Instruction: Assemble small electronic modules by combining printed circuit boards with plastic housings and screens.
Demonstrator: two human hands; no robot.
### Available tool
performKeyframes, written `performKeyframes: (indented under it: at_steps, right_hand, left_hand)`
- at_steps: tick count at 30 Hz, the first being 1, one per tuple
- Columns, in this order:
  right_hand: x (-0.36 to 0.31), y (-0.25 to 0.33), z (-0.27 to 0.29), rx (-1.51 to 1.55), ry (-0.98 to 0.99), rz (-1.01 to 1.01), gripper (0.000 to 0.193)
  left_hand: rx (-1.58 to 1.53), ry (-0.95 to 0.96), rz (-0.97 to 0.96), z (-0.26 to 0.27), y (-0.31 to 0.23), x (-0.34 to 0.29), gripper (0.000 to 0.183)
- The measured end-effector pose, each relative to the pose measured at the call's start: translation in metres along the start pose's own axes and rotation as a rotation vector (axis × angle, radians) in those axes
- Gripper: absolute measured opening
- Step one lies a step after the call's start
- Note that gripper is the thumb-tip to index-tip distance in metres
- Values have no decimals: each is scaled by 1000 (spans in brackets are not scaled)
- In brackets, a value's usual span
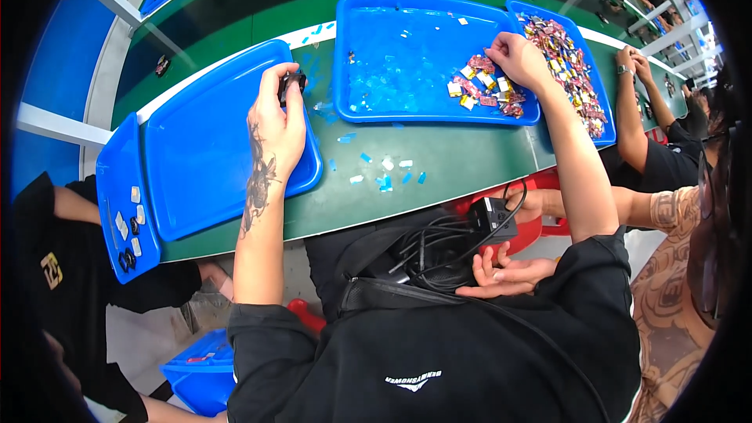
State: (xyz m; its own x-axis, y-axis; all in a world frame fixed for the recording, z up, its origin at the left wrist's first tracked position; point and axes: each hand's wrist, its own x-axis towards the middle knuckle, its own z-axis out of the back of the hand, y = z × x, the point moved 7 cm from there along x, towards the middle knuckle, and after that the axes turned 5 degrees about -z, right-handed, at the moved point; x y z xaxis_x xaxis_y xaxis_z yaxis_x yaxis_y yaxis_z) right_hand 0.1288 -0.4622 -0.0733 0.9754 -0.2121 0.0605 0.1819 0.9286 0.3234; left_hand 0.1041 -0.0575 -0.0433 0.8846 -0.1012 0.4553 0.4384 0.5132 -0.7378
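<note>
My left hand, its fingers closed, grips a small black plastic part above the right edge of the left blue tray. Over the right end of the middle blue tray is my right hand. Its fingertips are pinched together, and whatever they hold, if anything, is hidden. Just beneath it lies a loose heap of small red circuit boards with silvery-white and yellow pieces. Blue film scraps are scattered across the floor of that tray.
Another blue tray, heaped with similar boards, stands to the right. Film scraps dot the green table. A narrow tray holds white and black pieces at far left. Beside me, another person's hands handle a black box and cables.
</note>
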Motion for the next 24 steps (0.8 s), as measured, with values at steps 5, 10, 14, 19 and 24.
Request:
performKeyframes:
  at_steps: [5, 10, 14, 19, 24]
  right_hand:
    - [-1, 4, 2, 22, 27, 5, 24]
    - [-3, 2, 1, -13, 37, -13, 26]
    - [-4, -5, -3, -46, 32, -8, 25]
    - [2, 3, -5, -24, 42, 48, 25]
    - [4, -5, -4, -35, 19, 53, 28]
  left_hand:
    - [-6, 19, 57, 2, 0, 1, 19]
    - [-67, 52, 1, 8, -27, -13, 18]
    - [-284, 591, -398, 1, -112, -101, 32]
    - [-360, 743, -281, -5, -103, -215, 32]
    - [-451, 991, -415, 4, -118, -243, 42]
